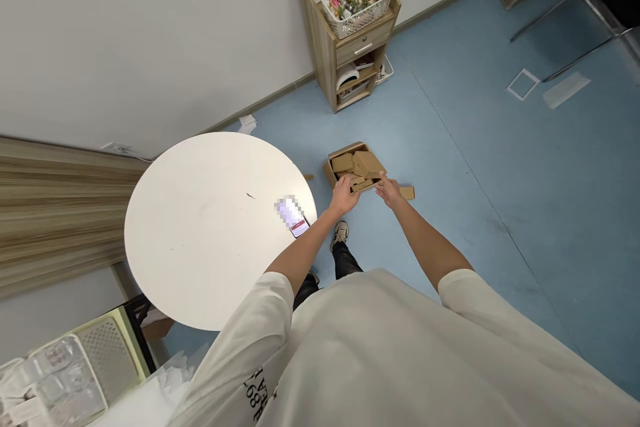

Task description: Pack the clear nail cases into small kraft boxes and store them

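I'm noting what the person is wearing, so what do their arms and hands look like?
The left sleeve and right sleeve are short, loose and off-white, matching the shirt, which has black lettering. The left hand and right hand are gloveless; any rings are too small to tell.
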Available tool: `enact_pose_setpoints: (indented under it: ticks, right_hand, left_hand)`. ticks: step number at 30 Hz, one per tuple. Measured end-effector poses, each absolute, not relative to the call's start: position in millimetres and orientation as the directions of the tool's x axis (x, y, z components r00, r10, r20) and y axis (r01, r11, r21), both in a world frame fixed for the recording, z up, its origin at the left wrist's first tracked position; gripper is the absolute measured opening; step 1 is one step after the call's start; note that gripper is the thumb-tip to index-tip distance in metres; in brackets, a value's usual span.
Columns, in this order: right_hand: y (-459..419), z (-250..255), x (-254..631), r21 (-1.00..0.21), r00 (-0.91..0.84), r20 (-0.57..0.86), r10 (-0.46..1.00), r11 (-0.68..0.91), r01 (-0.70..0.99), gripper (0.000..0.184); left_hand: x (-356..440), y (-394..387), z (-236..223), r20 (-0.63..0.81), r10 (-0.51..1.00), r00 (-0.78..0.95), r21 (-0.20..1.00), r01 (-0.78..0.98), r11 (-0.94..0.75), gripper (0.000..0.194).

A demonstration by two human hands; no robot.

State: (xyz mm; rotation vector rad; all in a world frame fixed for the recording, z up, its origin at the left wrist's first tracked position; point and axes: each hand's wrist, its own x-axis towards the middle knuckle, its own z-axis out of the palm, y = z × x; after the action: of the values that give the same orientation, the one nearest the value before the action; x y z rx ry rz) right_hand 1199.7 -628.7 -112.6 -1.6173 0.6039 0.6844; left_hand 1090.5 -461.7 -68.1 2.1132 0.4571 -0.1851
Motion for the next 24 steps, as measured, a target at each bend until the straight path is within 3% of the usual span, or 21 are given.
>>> enact_pose_setpoints:
  ticks: [3, 11, 24]
  right_hand:
    - [-625.6, -113.3, 1199.2, -0.589, 0.601, -0.799, -0.034, -0.165, -0.791, 0.035]
    - [-624.0, -116.9, 1183.3, -0.538, 0.542, -0.84, 0.039, -0.19, -0.821, 0.023]
    - [-553.3, -82.9, 1128.0, -0.64, 0.55, -0.767, 0.331, -0.323, -0.697, 0.023]
  left_hand:
    - [1087.1, -457.3, -73.5, -0.331, 0.261, 0.907, 0.757, 0.421, -0.5, 0.052]
    - [1078.4, -449.9, -71.0, -0.31, 0.311, 0.899, 0.761, 0.43, -0.486, 0.052]
    - [1015.8, -410.8, -34.4, -0.194, 0.415, 0.889, 0.784, 0.395, -0.479, 0.049]
